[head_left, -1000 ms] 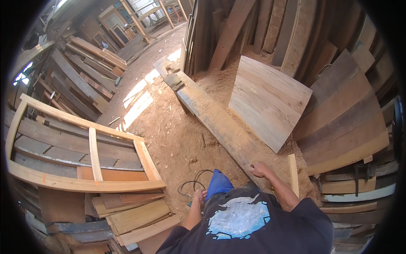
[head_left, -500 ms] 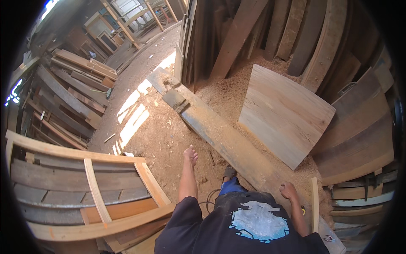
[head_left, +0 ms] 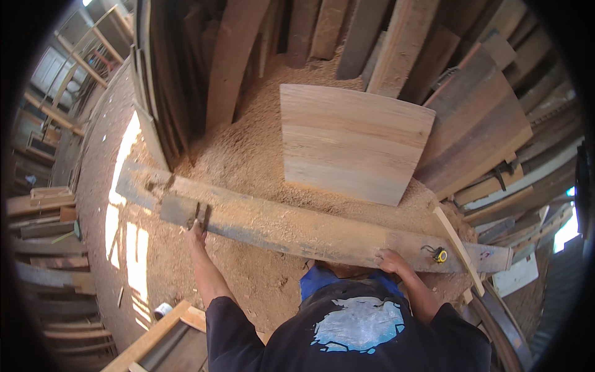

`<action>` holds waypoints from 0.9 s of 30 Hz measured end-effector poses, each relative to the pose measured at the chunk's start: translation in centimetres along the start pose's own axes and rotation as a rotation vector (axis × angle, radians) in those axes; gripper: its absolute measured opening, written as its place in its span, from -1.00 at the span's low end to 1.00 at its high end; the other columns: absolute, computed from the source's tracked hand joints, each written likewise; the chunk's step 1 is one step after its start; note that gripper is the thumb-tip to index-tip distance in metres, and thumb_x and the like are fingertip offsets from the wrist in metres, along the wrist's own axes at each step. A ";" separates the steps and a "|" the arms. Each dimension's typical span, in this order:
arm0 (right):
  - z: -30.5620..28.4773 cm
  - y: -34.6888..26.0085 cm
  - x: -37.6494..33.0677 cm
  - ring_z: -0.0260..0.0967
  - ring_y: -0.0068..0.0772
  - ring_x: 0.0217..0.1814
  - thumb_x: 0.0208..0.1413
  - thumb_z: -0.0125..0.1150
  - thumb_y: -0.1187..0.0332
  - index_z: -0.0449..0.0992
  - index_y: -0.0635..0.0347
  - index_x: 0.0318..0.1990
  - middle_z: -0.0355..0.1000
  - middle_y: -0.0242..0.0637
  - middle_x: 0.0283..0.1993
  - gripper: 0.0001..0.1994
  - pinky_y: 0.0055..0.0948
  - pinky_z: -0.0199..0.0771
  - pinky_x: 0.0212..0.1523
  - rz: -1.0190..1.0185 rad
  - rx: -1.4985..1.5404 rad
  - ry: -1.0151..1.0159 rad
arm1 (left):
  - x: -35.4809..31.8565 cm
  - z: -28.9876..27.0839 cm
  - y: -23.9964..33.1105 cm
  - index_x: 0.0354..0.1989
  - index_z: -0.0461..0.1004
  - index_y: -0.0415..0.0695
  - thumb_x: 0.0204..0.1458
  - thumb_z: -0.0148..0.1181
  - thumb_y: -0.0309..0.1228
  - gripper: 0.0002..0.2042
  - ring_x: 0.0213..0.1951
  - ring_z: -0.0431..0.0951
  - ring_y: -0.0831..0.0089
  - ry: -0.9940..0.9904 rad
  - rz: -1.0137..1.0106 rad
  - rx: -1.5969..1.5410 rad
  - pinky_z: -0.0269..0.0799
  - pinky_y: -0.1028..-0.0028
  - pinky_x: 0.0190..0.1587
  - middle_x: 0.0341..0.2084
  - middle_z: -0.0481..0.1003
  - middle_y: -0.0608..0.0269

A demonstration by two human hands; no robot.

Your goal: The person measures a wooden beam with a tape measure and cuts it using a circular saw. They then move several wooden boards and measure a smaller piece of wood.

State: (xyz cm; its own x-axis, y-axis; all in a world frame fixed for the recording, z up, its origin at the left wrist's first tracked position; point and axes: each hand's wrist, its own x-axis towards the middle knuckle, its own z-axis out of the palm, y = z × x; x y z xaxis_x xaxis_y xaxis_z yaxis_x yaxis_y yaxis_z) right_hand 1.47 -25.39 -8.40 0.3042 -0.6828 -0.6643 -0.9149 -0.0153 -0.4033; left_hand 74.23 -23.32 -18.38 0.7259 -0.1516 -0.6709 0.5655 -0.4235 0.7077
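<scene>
No lettering readable
Yellow tape measure (head_left: 440, 255) and red marks (head_left: 486, 254) on the table (head_left: 347, 233): too small to read.

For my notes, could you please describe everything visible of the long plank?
The long plank looks wooden, strewn with sawdust on top, partly darkened along its near edge. It runs left to right. A block sits near its left end, the left grip at it; a tape measure and crossing pale strip towards its right. The right grip rests at its near edge.
</scene>
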 end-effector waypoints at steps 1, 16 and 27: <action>0.0 -0.3 -0.4 0.43 0.22 -0.03 0.04 0.07 0.20 0.53 0.29 -0.24 0.49 0.16 -0.16 -0.69 0.00 0.40 -0.08 0.038 0.017 0.025 | -0.2 0.4 0.4 0.26 0.24 -0.20 0.17 0.25 -0.35 -0.48 0.12 0.46 0.06 -0.078 -0.028 -0.003 0.48 0.15 0.09 0.09 0.44 -0.05; 1.0 -3.3 -3.0 0.52 -0.11 -0.10 0.11 0.13 0.19 0.56 0.25 -0.12 0.55 0.01 -0.21 -0.67 -0.25 0.46 -0.12 0.073 0.250 0.145 | -19.6 5.3 -7.3 -0.09 0.42 -0.09 0.13 0.29 -0.30 -0.74 -0.44 0.49 0.56 -0.728 0.069 -0.194 0.43 0.55 -0.46 -0.36 0.53 0.36; 3.0 5.9 -13.5 0.51 -0.14 0.01 0.27 0.14 0.18 0.28 0.21 0.27 0.48 -0.08 0.08 -0.51 -0.12 0.53 0.03 -0.107 1.968 0.416 | -53.2 21.3 -23.4 0.15 0.38 -0.17 0.15 0.28 -0.26 -0.56 -0.33 0.51 0.58 -1.842 -0.030 0.947 0.52 0.56 -0.37 -0.19 0.53 0.31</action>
State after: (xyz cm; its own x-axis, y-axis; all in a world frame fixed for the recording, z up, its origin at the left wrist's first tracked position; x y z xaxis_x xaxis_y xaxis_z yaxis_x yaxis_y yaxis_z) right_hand -7.30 -14.08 -3.67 -0.0044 -0.8323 -0.5543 0.6690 0.4096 -0.6203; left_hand 14.00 -24.37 -4.00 -0.7726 -0.4020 -0.4913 -0.2016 -0.5786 0.7903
